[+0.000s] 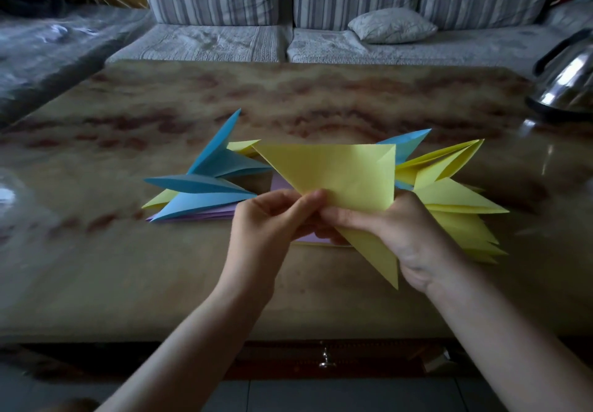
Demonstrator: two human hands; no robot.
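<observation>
Yellow sheet (337, 174): partly folded, centre frame, your left hand (272, 219) and right hand (394, 235) fingers pinching it. Finished: blue pieces (208, 180) left, yellow pieces (455, 206) right. Further folds likely remain.

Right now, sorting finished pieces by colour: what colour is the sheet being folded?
Yellow: the sheet held by both hands shows clearly in the head view.

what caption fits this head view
Left hand and right hand pinch a yellow paper above folded blue pieces and yellow pieces on a table.
</observation>
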